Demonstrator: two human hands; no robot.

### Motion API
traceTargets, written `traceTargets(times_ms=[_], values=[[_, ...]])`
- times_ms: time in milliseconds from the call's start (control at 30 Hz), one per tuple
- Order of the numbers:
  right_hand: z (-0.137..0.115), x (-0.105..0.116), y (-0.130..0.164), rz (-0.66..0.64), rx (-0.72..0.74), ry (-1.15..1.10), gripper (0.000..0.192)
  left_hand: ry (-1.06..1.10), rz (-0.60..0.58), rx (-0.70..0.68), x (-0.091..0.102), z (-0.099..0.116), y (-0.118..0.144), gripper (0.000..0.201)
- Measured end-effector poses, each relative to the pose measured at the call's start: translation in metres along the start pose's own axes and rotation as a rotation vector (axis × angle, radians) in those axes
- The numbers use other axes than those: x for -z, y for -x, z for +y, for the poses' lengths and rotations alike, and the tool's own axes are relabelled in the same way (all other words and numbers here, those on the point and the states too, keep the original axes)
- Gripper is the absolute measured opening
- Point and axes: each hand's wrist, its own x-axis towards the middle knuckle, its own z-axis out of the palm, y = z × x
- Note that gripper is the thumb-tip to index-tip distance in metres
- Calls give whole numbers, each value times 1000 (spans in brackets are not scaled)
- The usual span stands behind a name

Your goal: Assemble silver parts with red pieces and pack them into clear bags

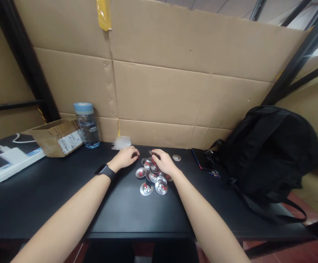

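Observation:
A loose pile of shiny domed metal discs that look like finger cymbals (153, 177), with red bits at their centres, lies on the black table. My right hand (163, 160) reaches over the back right of the pile, fingers bent round a finger cymbal (150, 152) whose edge shows at the fingertips. Left of the pile is my left hand (124, 157), its fingers curled towards the thumb; whatever may be between them is hidden. One more finger cymbal (177, 157) lies alone to the right of my right hand. A dark watch (105, 171) is on my left wrist.
Clear plastic bags (121, 143) lie behind my left hand. At left stand a water bottle (87, 126), a brown paper container (56, 137) and a white power strip (13, 166). A black backpack (271, 157) and keys (214, 174) are at right. Cardboard (159, 98) walls the back.

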Motion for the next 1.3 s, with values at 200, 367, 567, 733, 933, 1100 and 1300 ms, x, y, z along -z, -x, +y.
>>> traceTargets(times_ms=[200, 367, 567, 733, 933, 1100, 1300], values=[[-8, -7, 0, 85, 17, -213, 43, 216, 147, -52, 1, 35, -3, 24], [-22, -11, 2, 121, 90, -264, 38, 318, 209, -44, 2, 58, -4, 17], [-28, -2, 1, 135, 130, -230, 42, 383, 223, -43, 1, 63, -5, 12], [-28, 9, 1, 113, 155, -212, 51, 377, 183, -86, 0, 67, -4, 12], [-25, 9, 1, 50, 89, -188, 46, 311, 145, -102, 0, 68, -4, 14], [-10, 27, -3, 217, 16, 127, 42, 121, 183, -11, 0, 48, -5, 17], [31, 72, 1, 254, -328, 451, 44, -108, 106, 109, 7, 12, 3, 13]])
